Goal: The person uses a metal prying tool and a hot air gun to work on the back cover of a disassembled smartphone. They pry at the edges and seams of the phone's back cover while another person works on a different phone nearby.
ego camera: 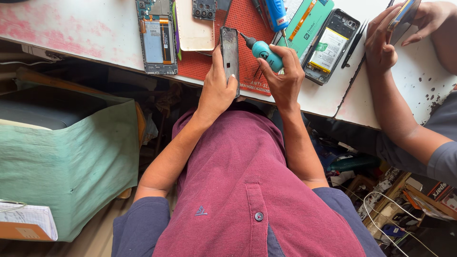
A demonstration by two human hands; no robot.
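At the near edge of the tabletop, over the red mat, my left hand clasps a dark phone frame on edge, long axis running twelve to six, top end toward twelve. My right hand grips a teal bottle, nozzle aimed at ten o'clock, touching the frame's upper right side. Application seems underway, I judge; opened phones lie at eleven and two.
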